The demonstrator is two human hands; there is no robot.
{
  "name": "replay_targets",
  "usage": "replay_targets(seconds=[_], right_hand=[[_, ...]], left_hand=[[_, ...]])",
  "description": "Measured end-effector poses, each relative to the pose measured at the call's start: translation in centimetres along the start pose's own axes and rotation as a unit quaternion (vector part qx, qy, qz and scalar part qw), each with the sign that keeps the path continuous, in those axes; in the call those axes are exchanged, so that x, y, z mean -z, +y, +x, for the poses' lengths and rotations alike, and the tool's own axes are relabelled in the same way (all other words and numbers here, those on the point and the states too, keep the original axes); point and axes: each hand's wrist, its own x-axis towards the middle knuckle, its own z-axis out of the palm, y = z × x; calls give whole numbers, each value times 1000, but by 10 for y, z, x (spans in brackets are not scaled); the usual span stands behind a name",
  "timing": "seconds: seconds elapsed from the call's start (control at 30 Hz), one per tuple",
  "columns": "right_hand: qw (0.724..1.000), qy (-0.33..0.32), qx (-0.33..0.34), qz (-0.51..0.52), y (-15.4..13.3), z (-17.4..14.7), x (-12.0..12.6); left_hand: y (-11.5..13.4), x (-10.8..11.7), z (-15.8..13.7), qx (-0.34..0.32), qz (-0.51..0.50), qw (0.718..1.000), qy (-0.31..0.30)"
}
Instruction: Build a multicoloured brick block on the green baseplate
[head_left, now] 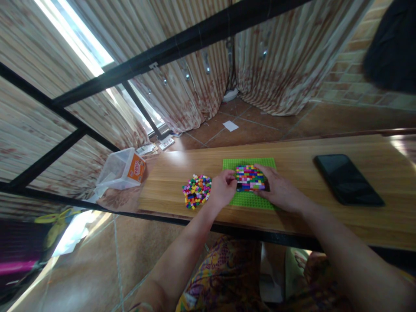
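Observation:
A many-coloured block of small toy bricks [249,177] sits on a green studded baseplate [256,202] on the wooden table. My left hand [224,187] is at the block's left edge, its thumb and forefinger pinched together; whatever lies between them is too small to make out. Around the block's right side curves my right hand [276,186], fingers at its far corner and thumb at its near corner, gripping it. Just left of my left hand lies a heap of loose bricks [196,190] in mixed colours.
A black phone or tablet [349,180] lies on the table [299,151] to the right. A clear plastic tub [118,170] with an orange label lies beyond the left end. Black metal bars [182,45] cross in front of the curtains. White paper [230,125] is on the floor.

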Motion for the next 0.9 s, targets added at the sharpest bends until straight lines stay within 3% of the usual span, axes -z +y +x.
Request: replay_targets(seconds=[0.2,0.67,0.9], right_hand=[[1000,-22,-11,7,-3,0,3],[1000,-2,-10,-3,-1,-1,1],[1000,-10,4,-6,2,0,1]], left_hand=[[2,-1,6,15,2,1000,26],[-6,-13,10,43,-52,996,59],[2,-13,1,37,1,997,72]])
